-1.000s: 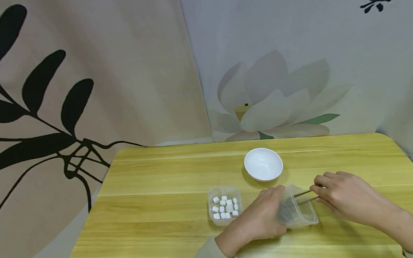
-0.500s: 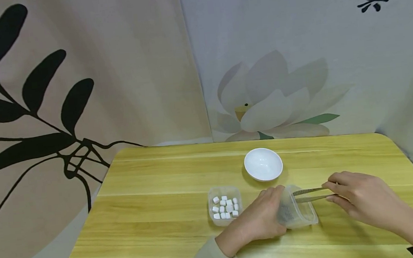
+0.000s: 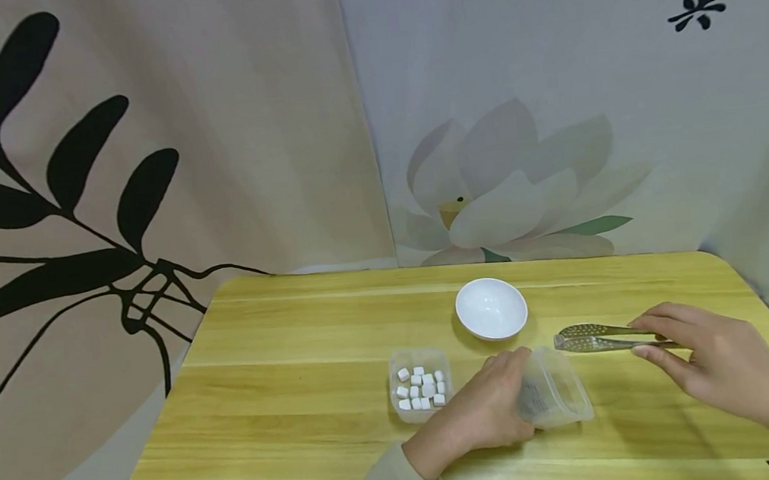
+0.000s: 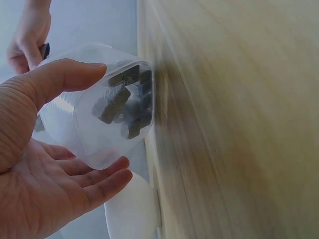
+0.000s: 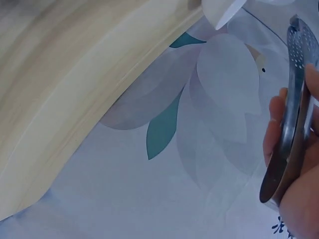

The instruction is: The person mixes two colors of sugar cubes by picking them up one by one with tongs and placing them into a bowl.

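Observation:
My left hand [image 3: 484, 406] grips a clear plastic container [image 3: 555, 389], tipped on its side with its mouth to the right. Through its base, in the left wrist view, dark grey blocks [image 4: 115, 105] show heaped along the lower wall. My right hand [image 3: 717, 356] holds patterned metal tongs [image 3: 589, 344] between thumb and fingers, to the right of the container and outside its mouth. The tongs' arms lie nearly together, with a small pale grey piece [image 3: 559, 341] at their tips. In the right wrist view the perforated tong end [image 5: 298, 47] points up.
A second clear container [image 3: 395, 361] with several white cubes [image 3: 428, 390] stands left of my left hand. A white bowl [image 3: 491, 308] sits behind both containers. The wooden table [image 3: 290, 416] ends at a patterned cloth backdrop [image 3: 265, 128].
My right hand has drawn the tongs out of the tipped container, to the right and upward, and their arms have come closer together. My left hand and the container have stayed in place.

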A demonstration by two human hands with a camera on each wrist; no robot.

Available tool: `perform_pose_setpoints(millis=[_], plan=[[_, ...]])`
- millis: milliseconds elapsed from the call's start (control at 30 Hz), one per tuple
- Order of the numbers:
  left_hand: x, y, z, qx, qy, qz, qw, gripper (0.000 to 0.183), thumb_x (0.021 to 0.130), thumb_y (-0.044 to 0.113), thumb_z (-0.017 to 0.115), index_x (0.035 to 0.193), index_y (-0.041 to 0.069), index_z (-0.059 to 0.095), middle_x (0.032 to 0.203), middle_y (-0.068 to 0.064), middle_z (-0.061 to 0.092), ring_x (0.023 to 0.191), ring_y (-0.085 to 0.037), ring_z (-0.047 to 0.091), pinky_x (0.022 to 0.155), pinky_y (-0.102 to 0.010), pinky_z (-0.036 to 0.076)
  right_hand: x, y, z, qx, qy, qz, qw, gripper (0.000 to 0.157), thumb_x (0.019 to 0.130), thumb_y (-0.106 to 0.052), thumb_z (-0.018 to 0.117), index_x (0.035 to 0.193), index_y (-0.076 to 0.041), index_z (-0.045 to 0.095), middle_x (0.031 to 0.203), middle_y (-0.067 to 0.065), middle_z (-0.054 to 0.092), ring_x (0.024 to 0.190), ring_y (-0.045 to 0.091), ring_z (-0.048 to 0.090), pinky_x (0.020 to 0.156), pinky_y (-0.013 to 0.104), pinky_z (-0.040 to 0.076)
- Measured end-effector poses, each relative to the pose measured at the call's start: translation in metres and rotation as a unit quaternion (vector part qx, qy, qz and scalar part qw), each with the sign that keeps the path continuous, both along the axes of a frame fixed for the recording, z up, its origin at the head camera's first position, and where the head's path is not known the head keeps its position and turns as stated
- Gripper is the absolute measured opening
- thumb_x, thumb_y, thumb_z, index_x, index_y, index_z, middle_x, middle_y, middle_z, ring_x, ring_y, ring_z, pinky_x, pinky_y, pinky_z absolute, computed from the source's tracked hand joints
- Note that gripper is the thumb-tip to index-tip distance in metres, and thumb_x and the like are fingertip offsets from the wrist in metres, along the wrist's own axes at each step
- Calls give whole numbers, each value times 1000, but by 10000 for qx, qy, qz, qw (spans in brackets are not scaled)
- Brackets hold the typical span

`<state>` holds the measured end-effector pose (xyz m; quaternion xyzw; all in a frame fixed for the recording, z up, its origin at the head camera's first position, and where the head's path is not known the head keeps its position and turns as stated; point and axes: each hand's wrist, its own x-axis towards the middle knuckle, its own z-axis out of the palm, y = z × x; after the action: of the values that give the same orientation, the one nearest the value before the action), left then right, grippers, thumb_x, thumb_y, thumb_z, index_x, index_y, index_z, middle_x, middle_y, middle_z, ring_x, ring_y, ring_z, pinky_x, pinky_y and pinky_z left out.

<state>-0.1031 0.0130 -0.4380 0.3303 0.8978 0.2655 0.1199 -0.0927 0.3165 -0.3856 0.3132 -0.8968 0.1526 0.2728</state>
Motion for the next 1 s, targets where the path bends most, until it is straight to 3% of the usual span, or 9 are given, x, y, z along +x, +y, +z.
perform_pose_setpoints(millis=[333, 667, 1000], plan=[[1, 0, -1, 13, -4, -29, 10000, 101, 69, 16, 95, 153, 9, 39, 131, 1, 56, 117, -10, 52, 102, -20, 46, -37, -13, -4, -54, -328, -276, 9991, 25, 93, -31, 79, 107, -10, 77, 101, 0, 73, 71, 14, 66, 47, 22, 40], [0, 0, -2, 26, 62, -35, 10000, 99, 68, 16, 95, 151, 10, 40, 125, 2, 56, 113, -9, 52, 100, -20, 46, -67, -42, -23, 175, -958, -441, 9943, 27, 84, -14, 85, 108, -6, 77, 106, 6, 74, 75, 19, 70, 51, 28, 46], [0, -1, -3, 44, 123, -53, 9999, 100, 68, 16, 95, 151, 9, 40, 126, 2, 56, 113, -9, 52, 100, -19, 46, -69, -46, -33, 361, -1235, -591, 9899, 33, 86, -21, 85, 113, -5, 76, 109, 9, 73, 78, 21, 70, 54, 35, 51]])
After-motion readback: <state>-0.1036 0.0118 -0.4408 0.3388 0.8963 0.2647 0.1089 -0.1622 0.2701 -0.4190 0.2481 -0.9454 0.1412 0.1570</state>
